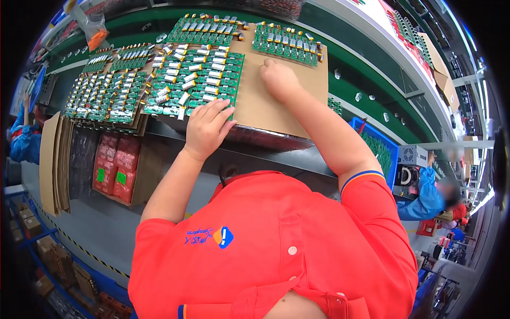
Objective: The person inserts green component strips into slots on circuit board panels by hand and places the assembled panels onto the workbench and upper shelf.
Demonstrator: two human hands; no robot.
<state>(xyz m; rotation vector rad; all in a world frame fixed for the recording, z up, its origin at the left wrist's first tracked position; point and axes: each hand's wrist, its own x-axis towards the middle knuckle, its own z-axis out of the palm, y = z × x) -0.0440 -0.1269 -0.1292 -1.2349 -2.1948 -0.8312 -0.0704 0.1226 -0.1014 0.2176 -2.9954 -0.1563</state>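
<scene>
My left hand (209, 129) rests at the near right corner of a green circuit board panel (229, 80) covered with silver battery cells. Its fingers are stretched out and lie over the panel's edge. My right hand (279, 80) is on a brown cardboard sheet (265, 109), to the right of that panel. Its fingers are curled together, and whatever they may hold is hidden. Just beyond it lies another circuit board panel (287, 43) with cells, on the far part of the cardboard.
More populated panels (103, 95) are stacked at the left, and another (202, 29) lies at the back. A blue bin (394, 154) stands at the right. Cardboard sheets (50, 165) and red wrapped packs (126, 165) are below left. Co-workers in blue sleeves (425, 194) appear on both sides.
</scene>
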